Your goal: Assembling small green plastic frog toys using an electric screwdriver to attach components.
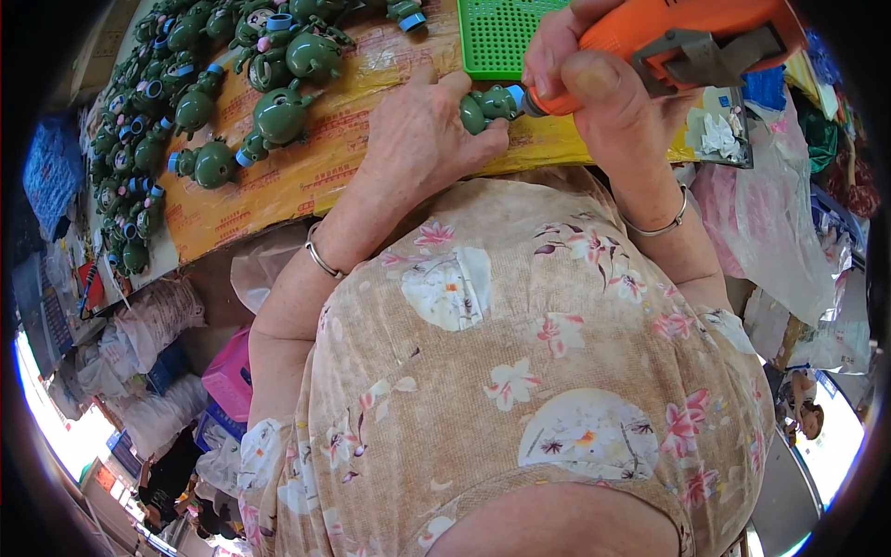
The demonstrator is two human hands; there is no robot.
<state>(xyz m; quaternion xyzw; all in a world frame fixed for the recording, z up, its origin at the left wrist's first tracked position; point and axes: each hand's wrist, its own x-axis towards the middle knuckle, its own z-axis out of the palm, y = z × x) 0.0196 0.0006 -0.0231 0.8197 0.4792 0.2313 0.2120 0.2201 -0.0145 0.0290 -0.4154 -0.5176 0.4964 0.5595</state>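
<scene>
My left hand (418, 130) rests on the table's near edge, fingers closed around a small dark green toy figure (475, 110) with a light blue ring at its end. In my right hand (617, 107) is an orange power screwdriver (691, 32), held sideways with fingers wrapped round its front. Its dark tip meets the toy's blue-ringed end; the exact contact point is too small to make out. Several similar green toy figures (281, 116) lie to the left of my left hand.
Yellow-brown taped sheeting (320, 172) covers the table. A green perforated basket (501, 42) stands just beyond the held toy. At the right, white bits (722, 137) lie by the table edge, with a clear plastic bag (780, 223) hanging below. A pink container (229, 376) sits lower left.
</scene>
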